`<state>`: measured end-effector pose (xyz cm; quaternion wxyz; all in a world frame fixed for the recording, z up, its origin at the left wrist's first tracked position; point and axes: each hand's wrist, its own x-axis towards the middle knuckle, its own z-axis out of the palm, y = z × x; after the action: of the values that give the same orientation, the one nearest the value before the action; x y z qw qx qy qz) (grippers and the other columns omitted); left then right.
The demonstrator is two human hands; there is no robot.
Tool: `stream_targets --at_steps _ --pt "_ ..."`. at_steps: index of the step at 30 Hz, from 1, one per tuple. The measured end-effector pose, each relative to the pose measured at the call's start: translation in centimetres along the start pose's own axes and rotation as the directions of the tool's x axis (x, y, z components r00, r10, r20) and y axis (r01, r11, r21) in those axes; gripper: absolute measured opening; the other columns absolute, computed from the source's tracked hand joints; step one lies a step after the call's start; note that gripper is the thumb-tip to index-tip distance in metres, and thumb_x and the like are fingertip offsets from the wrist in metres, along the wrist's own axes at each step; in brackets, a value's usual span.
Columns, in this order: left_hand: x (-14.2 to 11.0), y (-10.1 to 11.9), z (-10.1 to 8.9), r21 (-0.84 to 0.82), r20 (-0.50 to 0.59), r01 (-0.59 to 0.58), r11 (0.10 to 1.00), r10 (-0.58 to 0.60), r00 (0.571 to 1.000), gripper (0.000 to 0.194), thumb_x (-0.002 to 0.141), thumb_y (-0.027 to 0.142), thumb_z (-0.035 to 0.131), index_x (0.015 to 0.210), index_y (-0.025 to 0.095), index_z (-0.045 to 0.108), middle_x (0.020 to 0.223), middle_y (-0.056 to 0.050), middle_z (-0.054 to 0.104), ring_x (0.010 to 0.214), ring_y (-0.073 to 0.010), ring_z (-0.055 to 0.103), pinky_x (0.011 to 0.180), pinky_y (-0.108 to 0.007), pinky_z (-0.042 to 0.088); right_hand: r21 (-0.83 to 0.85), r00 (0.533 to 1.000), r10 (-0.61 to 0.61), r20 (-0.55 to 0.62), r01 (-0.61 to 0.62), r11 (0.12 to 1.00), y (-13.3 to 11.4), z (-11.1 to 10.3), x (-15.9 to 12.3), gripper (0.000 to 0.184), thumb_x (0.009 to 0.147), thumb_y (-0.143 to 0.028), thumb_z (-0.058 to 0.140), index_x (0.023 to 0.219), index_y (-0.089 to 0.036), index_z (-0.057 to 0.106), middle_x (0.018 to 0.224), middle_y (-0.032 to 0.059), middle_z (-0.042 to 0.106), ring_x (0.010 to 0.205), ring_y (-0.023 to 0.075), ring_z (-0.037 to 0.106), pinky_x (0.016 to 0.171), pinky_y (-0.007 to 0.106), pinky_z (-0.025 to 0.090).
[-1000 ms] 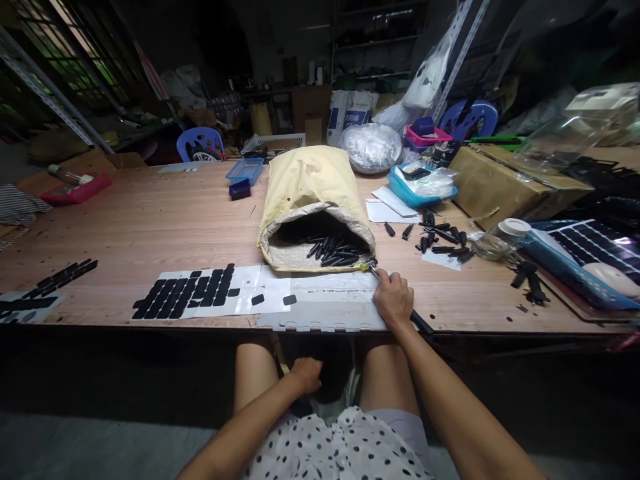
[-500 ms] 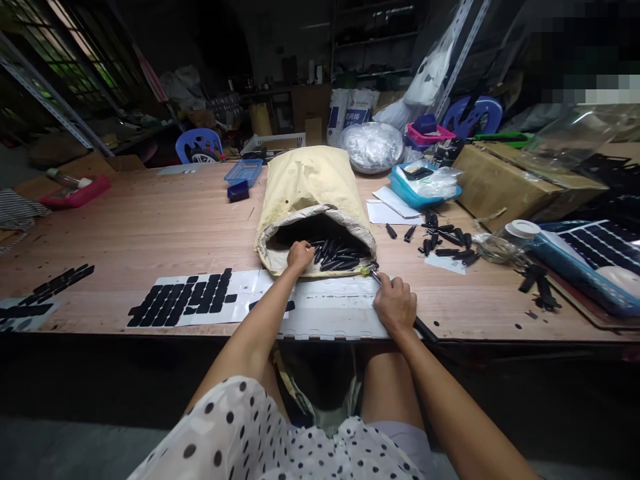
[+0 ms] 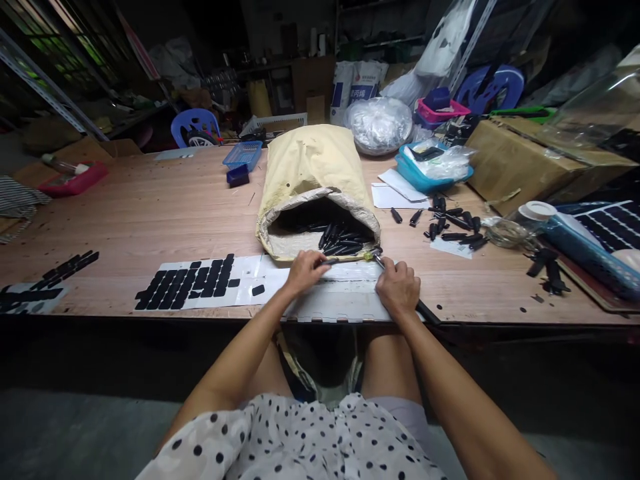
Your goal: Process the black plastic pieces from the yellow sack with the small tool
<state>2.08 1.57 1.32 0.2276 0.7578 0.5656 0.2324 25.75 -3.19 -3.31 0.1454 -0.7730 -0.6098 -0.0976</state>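
Note:
My left hand (image 3: 305, 273) is closed in a pinch on a small pointed black plastic piece (image 3: 330, 261), just in front of the sack's mouth. A cream-coloured sack (image 3: 315, 157) lies on the table with its opening towards me, and many slender black pieces (image 3: 345, 238) lie inside it. My right hand (image 3: 399, 288) is wrapped round a small hammer; its yellow-green head (image 3: 371, 255) is by the right corner of the sack's mouth, and the black handle end sticks out below my palm. Under both hands is a pale flat board (image 3: 333, 308) at the table edge.
Left of the board lies a white sheet (image 3: 247, 293) with rows of black stickers. Loose black parts (image 3: 457, 227) are scattered to the right, near a blue basket (image 3: 433, 175) and a cardboard box (image 3: 520, 167). A small blue tray (image 3: 243, 157) stands behind left.
My left hand has drawn back out of the sack's mouth towards me with a black piece in its fingers. My right hand stays on the hammer. The view has tilted down slightly.

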Motion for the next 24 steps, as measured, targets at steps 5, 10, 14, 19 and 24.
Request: stream_targets --at_steps 5,10,14,19,24 --pt "-3.6 0.7 3.1 0.016 0.063 0.066 0.998 -0.067 0.996 0.013 0.082 0.03 0.071 0.094 0.025 0.074 0.094 -0.003 0.066 0.1 -0.0243 0.052 0.091 -0.038 0.041 0.067 1.0 -0.002 0.012 0.001 0.998 0.3 0.0 0.3 0.035 0.094 -0.023 0.045 0.122 -0.021 0.065 0.092 0.0105 0.056 0.085 0.0217 0.045 0.065 0.032 0.021" --pt "-3.6 0.4 3.8 -0.019 0.051 0.069 0.997 -0.068 0.996 0.017 0.08 0.03 0.073 0.097 0.028 0.075 0.094 -0.002 0.065 0.102 -0.0242 0.051 0.096 -0.04 0.039 0.189 0.998 0.051 0.024 -0.054 0.981 1.0 -0.2 0.6 0.033 0.093 -0.022 0.046 0.118 -0.023 0.068 0.092 0.0095 0.058 0.085 0.0213 0.046 0.067 0.031 0.025" --pt "-3.5 0.7 3.5 -0.048 0.064 0.089 0.995 -0.086 0.994 0.017 0.078 0.03 0.075 0.095 0.027 0.077 0.094 -0.002 0.066 0.102 -0.0248 0.052 0.097 -0.04 0.039 0.389 0.996 0.08 -0.044 -0.056 0.92 0.5 -1.4 -0.9 0.035 0.092 -0.026 0.044 0.119 -0.025 0.066 0.092 0.0077 0.06 0.087 0.0224 0.05 0.071 0.032 0.035" --pt "-3.5 1.2 3.7 -0.072 0.061 0.119 0.99 -0.115 0.992 0.015 0.077 0.029 0.076 0.092 0.028 0.078 0.094 -0.002 0.068 0.104 -0.025 0.052 0.097 -0.04 0.039 0.666 0.996 -0.072 -0.05 0.087 0.741 -2.0 -2.8 -5.1 0.034 0.093 -0.031 0.042 0.116 -0.024 0.066 0.1 0.0066 0.067 0.091 0.0218 0.059 0.082 0.035 0.046" --pt "-3.4 1.4 3.9 -0.073 0.061 0.151 0.986 -0.147 0.987 0.016 0.077 0.029 0.076 0.093 0.029 0.078 0.095 -0.001 0.068 0.104 -0.0239 0.052 0.096 -0.039 0.038 0.72 0.986 -0.16 -0.048 0.145 0.679 -3.9 -3.0 -7.2 0.034 0.093 -0.03 0.043 0.114 -0.024 0.069 0.099 0.0065 0.069 0.094 0.0209 0.062 0.085 0.035 0.049"
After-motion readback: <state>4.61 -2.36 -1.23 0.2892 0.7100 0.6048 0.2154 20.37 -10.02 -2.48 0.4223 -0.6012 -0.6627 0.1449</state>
